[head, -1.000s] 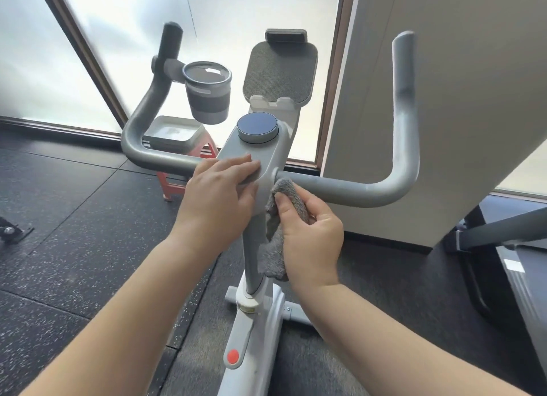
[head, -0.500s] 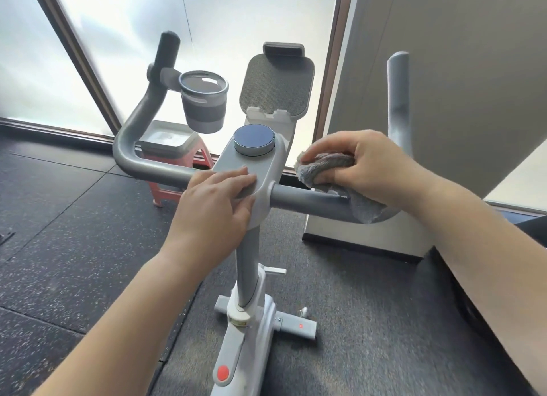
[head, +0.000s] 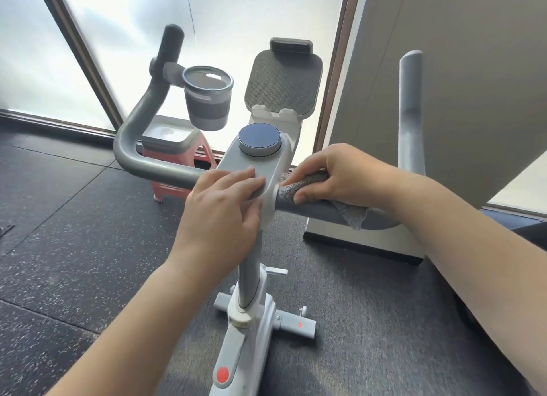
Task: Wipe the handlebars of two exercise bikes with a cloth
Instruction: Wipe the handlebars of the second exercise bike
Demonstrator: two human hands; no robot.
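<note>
While the exercise bike (head: 251,277) stands square on the dark speckled floor (head: 59,232) before a frosted window (head: 236,25), all the action sits up top on the handlebars (head: 139,164). That grey tube runs out both ways from the central console (head: 254,170), curving up at each end, and the right-hand stretch is the one getting attention. A cup holder (head: 207,99) hangs off the left upright, a tablet stand (head: 284,81) rises behind the round dial (head: 260,139), and a red stool (head: 177,155) waits behind on the floor.

Now the hands. The left hand (head: 219,218) lies flat across the console and the bar's junction, fingers spread, bracing rather than grasping. The right hand (head: 340,176) is the worker: its grip is clenched around the cloth (head: 299,185), which wraps the right bar hard against the console, with a loose corner drooping below the tube.

By my reading this is the wiping stroke on the first bike's right bar, right at its inner end. What comes next, I'd judge, calls for a firm slide outward along the tube and up the right upright (head: 410,114), keeping the cloth curled round the bar. The left bar looks yet to be tackled, and no second bike is clearly in view.
</note>
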